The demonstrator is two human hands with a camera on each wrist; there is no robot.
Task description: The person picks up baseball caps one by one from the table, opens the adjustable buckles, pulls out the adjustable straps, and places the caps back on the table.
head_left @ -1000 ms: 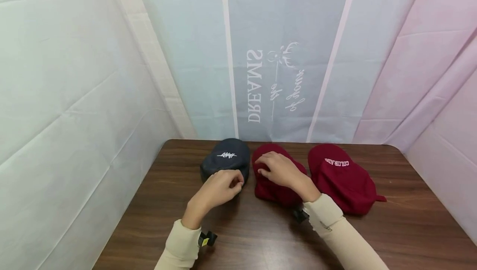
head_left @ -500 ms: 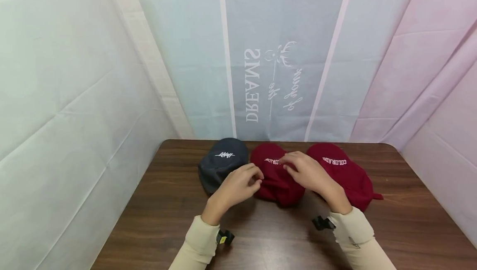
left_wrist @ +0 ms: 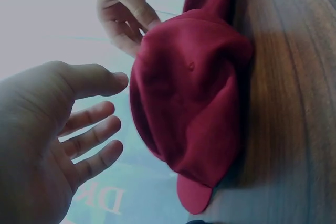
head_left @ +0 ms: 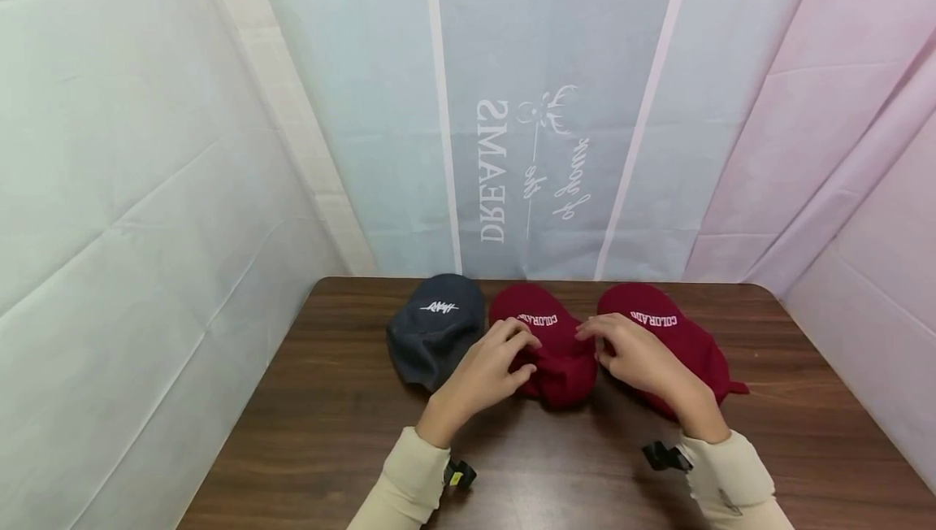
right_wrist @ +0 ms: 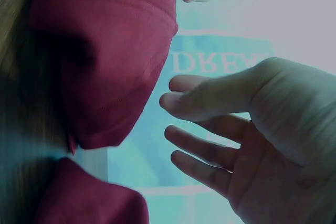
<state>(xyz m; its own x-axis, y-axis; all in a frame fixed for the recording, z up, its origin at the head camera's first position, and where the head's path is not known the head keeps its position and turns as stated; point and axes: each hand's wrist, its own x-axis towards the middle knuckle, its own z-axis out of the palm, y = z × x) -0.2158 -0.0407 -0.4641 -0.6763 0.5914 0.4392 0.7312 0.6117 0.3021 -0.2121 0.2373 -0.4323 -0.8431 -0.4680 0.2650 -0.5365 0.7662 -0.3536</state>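
Note:
A dark red baseball cap (head_left: 557, 349) with white COLORADO lettering lies in the middle of the row, its brim toward the back. My left hand (head_left: 483, 375) hovers over its left side with loosely bent fingers. At its right side is my right hand (head_left: 647, 359), also with bent, spread fingers. In the left wrist view, a gap shows between the left hand (left_wrist: 58, 119) and the cap (left_wrist: 189, 87). The right wrist view shows the right hand (right_wrist: 262, 129) apart from the cap (right_wrist: 115, 56) too. Both hands hold nothing.
A dark grey-blue cap (head_left: 427, 343) with white script lies to the left. Another red COLORADO cap (head_left: 705, 355) lies to the right, partly behind the right hand. The brown wooden table (head_left: 322, 408) meets a hanging printed cloth (head_left: 544, 42) at the back.
Both hands have moved to the right. The left hand went from the grey-blue cap to the middle red cap; the right hand moved off the middle cap's centre. The caps lie as before.

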